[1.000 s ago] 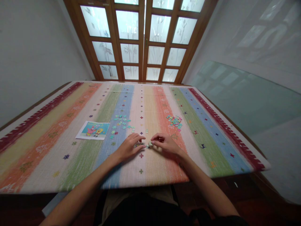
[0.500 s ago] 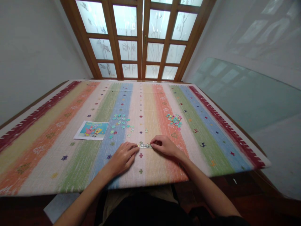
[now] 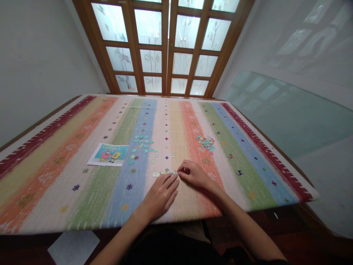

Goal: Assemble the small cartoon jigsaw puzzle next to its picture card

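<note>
A short strip of joined jigsaw puzzle pieces [image 3: 157, 173] lies on the tablecloth in front of me. My left hand [image 3: 162, 194] rests palm down over its near edge, fingers stretched out and covering part of it. At the strip's right end my right hand [image 3: 195, 173] is closed, thumb and forefinger pinching a puzzle piece there that is mostly hidden. Loose turquoise pieces [image 3: 143, 144] are spread beyond the strip to the left. A denser heap of pieces [image 3: 206, 143] sits farther to the right.
A printed cartoon picture [image 3: 109, 154] lies on the left of the striped tablecloth [image 3: 118, 195]. One single piece [image 3: 173, 155] is just beyond my hands. Past the table's far edge stands a wooden door with glass panes [image 3: 168, 55]. A glass panel [image 3: 289, 106] leans on the right wall.
My left hand has slid right from the strip's left end, its fingers now laid over the strip, whose left part is uncovered. My right hand stays at the right end.
</note>
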A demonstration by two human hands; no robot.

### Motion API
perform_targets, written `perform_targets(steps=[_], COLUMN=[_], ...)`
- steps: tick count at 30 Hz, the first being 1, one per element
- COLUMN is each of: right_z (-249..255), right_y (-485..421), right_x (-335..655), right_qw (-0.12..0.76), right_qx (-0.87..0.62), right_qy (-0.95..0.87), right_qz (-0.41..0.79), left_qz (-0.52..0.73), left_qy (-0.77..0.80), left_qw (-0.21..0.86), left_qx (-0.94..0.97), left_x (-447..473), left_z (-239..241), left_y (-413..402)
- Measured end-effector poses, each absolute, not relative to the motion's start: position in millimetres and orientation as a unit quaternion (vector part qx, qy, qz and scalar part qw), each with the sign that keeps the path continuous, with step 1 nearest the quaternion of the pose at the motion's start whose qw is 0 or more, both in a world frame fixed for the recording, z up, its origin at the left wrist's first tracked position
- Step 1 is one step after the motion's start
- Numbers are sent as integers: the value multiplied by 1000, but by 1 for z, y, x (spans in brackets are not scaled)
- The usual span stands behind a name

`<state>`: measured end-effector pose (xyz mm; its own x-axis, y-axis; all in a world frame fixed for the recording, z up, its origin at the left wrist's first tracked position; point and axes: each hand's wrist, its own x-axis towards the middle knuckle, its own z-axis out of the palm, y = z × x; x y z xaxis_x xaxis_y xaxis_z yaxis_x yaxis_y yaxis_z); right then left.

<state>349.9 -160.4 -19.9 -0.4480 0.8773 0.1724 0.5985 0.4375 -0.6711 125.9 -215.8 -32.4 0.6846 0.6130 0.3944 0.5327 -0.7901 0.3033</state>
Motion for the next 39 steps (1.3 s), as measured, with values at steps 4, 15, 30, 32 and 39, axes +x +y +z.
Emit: perform_targets(steps=[4,15,30,32,39], right_z=[-19,-16,-18,-20,-23], right_y=[-157,-119,-102,-104,-128], right_x=[352,343,340,344,363], right_qw=[258,250,202,214,249], right_qx=[-449,-497,-485,-473,-452], right_qy=[-807,-808,-836,-839,-821], right_qz=[283,194,157,164,245], left_qz=[229,259,294,294,294], left_qy=[325,355,362,361,362], left_qw=[57,46,24,26,27], left_qx=[916,897,884,885,884], left_x=[132,133,133,133,133], left_z=[-40,-46,-47,-47,-46], left_y=[-215,-219,-219,-219,-218])
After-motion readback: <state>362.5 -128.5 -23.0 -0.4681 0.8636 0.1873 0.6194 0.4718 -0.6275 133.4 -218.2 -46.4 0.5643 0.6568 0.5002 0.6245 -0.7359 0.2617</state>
